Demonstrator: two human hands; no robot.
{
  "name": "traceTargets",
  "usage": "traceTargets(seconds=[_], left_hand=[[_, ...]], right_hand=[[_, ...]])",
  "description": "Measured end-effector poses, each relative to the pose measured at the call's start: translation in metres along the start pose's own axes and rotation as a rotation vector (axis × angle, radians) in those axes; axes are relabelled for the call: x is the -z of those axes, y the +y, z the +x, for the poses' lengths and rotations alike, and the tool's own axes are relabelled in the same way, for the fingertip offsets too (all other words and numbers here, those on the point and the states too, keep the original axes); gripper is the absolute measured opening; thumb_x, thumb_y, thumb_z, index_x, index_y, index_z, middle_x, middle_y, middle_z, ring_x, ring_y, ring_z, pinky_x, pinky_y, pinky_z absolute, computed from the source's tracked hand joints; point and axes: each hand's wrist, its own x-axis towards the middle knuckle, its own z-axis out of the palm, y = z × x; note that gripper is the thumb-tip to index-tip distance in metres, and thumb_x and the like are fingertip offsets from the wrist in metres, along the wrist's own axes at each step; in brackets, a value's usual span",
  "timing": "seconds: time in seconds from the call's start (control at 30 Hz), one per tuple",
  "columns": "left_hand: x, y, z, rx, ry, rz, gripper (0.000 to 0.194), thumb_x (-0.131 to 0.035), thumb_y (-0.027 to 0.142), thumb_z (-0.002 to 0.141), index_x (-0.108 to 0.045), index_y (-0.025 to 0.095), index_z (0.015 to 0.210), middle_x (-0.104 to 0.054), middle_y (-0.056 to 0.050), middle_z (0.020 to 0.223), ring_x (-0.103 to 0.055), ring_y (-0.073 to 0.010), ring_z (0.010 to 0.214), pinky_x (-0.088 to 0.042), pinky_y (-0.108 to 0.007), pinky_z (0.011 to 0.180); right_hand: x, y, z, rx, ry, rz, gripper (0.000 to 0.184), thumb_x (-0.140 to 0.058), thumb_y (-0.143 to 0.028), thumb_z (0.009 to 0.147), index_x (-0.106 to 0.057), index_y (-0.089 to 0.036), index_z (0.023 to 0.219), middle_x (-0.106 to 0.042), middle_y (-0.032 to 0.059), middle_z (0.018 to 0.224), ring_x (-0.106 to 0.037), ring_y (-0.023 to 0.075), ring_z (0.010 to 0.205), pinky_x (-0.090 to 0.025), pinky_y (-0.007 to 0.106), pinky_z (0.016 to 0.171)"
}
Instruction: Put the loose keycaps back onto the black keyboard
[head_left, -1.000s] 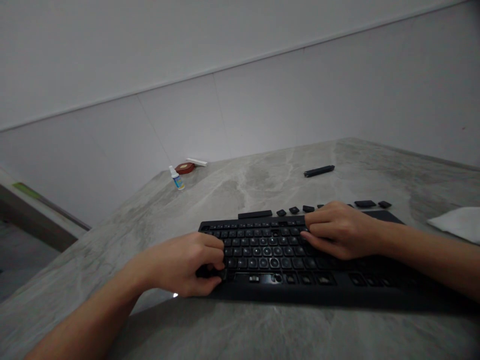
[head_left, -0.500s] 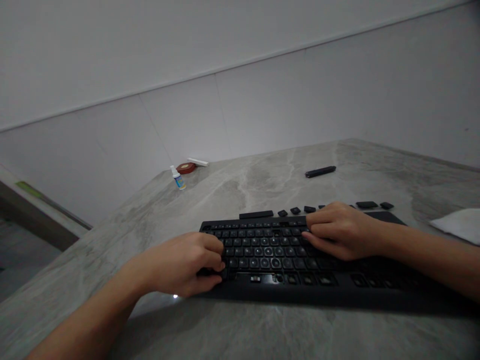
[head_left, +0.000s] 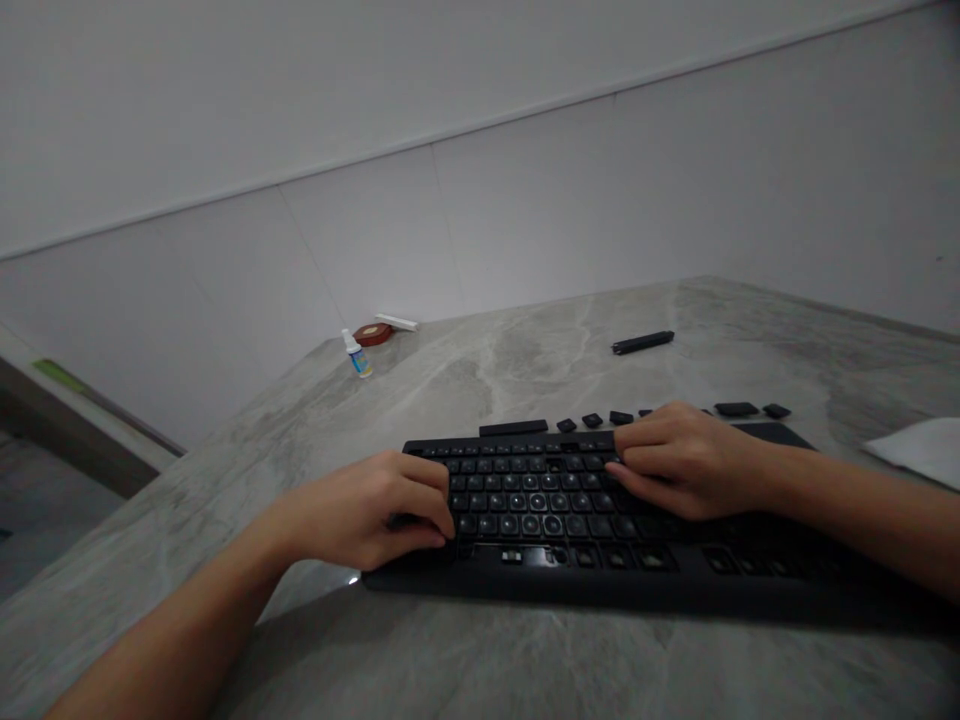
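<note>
A black keyboard [head_left: 517, 590] lies on the grey marbled table, with several keycaps gone from its bottom row and bare sockets showing. At its left end my left hand [head_left: 382, 510] is closed, thumb and forefinger pinched over the lower-left keys. Whatever is between those fingertips is hidden. Over the right part of the keyboard, my right hand [head_left: 675, 460] is curled, fingers at the far edge and thumb on the keys, gripping it. Behind the keyboard lie a loose spacebar [head_left: 514, 428] and several loose keycaps [head_left: 592, 420], some partly hidden by my right hand.
Farther back lies a dark pen-like tool [head_left: 643, 343]. A small spray bottle [head_left: 358, 355] stands at the back left, near a reddish-brown round object [head_left: 373, 334] and a white strip [head_left: 397, 322]. White cloth or paper [head_left: 919, 450] rests at the right. A wall borders the table behind.
My left hand has shifted slightly up, its thumb and forefinger drawing closer together, and more of the keyboard's lower-left corner shows. My right hand stays in place on the keyboard.
</note>
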Motion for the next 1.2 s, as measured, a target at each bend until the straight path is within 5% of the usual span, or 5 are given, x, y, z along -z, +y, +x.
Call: traceTargets(seconds=[0.3, 0.53, 0.8, 1.03, 1.2], left_hand=[[-0.007, -0.005, 0.005, 0.077, -0.043, -0.068, 0.015, -0.063, 0.009, 0.093, -0.066, 0.017, 0.08, -0.064, 0.0, 0.083, -0.061, -0.0126, 0.078, -0.047, -0.021, 0.072], [0.002, 0.005, 0.026, 0.481, -0.222, 0.181, 0.013, -0.079, 0.016, 0.081, -0.068, 0.019, 0.075, -0.066, 0.004, 0.069, -0.061, -0.014, 0.066, -0.037, -0.022, 0.056], [0.0, 0.005, 0.035, 0.47, -0.306, 0.263, 0.017, -0.075, 0.009, 0.08, -0.064, 0.017, 0.07, -0.064, 0.003, 0.062, -0.059, -0.015, 0.06, -0.029, -0.023, 0.05], [-0.017, -0.019, 0.02, 0.251, 0.061, 0.224, 0.031, -0.075, 0.036, 0.086, -0.058, 0.017, 0.069, -0.058, 0.003, 0.064, -0.053, -0.0128, 0.058, -0.035, -0.024, 0.055], [-0.034, -0.047, 0.031, 0.117, 0.379, 0.234, 0.03, -0.05, 0.038, 0.102, -0.06, 0.018, 0.123, -0.063, -0.011, 0.123, -0.057, -0.0238, 0.114, -0.048, -0.042, 0.098]], right_hand=[[0.0, 0.0, 0.0, -0.002, 0.002, -0.004, 0.04, -0.047, -0.016, 0.1, -0.05, -0.018, 0.06, -0.047, -0.0022, 0.057, -0.038, 0.0093, 0.05, -0.026, 0.029, 0.051], [-0.004, 0.002, 0.002, 0.0, 0.0, 0.033, 0.04, -0.047, -0.016, 0.1, -0.049, -0.018, 0.06, -0.047, -0.0022, 0.057, -0.038, 0.0089, 0.05, -0.026, 0.029, 0.052], [-0.005, 0.001, 0.002, -0.012, 0.011, 0.038, 0.041, -0.047, -0.016, 0.099, -0.05, -0.018, 0.058, -0.047, -0.0017, 0.057, -0.038, 0.0094, 0.05, -0.027, 0.029, 0.051], [-0.005, 0.001, -0.001, -0.024, -0.004, 0.018, 0.041, -0.046, -0.017, 0.098, -0.051, -0.018, 0.058, -0.049, -0.0015, 0.057, -0.038, 0.0096, 0.049, -0.026, 0.03, 0.05], [-0.003, -0.001, 0.0, -0.024, -0.01, 0.005, 0.041, -0.044, -0.017, 0.097, -0.053, -0.018, 0.057, -0.051, -0.0005, 0.057, -0.039, 0.0104, 0.049, -0.027, 0.03, 0.049]])
